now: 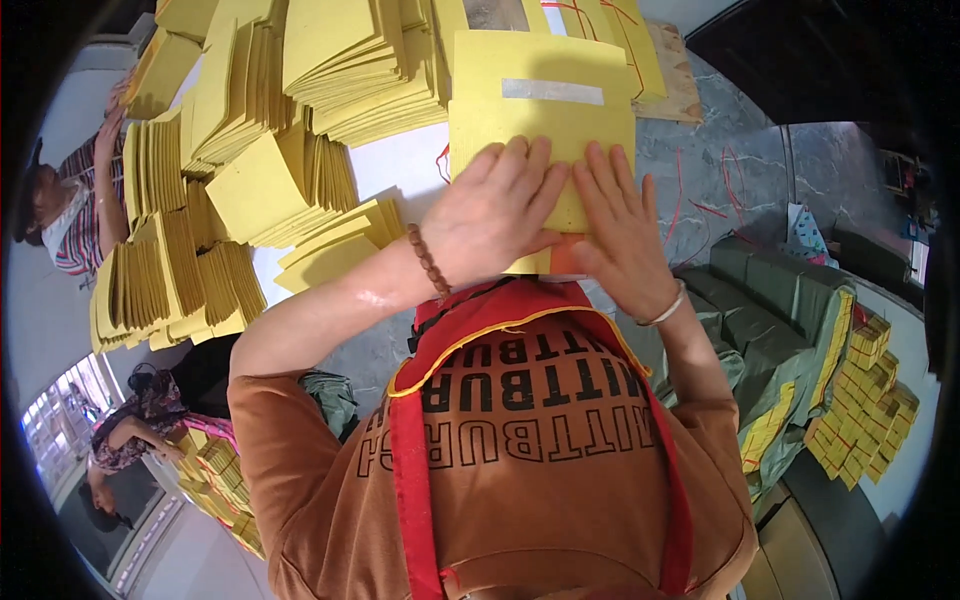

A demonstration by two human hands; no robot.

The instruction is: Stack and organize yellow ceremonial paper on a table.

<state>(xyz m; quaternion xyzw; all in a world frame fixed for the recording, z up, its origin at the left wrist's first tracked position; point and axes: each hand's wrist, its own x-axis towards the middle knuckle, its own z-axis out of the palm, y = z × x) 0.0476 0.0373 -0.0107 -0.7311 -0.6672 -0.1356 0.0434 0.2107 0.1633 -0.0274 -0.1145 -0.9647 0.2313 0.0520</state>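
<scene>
A yellow paper packet with a pale rectangular strip across it lies on the table edge in front of me. My left hand rests flat on it, fingers stretched out and pointing away from me. Beside it, my right hand is spread on the packet's right part, with its thumb near an orange patch at the near edge. Neither hand grips anything. How many layers lie under my palms is hidden.
Piles of folded yellow paper cover the table to the left. Red-tied yellow bundles stand at the far right on a wooden board. Red strings lie on the grey floor. Green-wrapped stacks stand at right. Two people work at left.
</scene>
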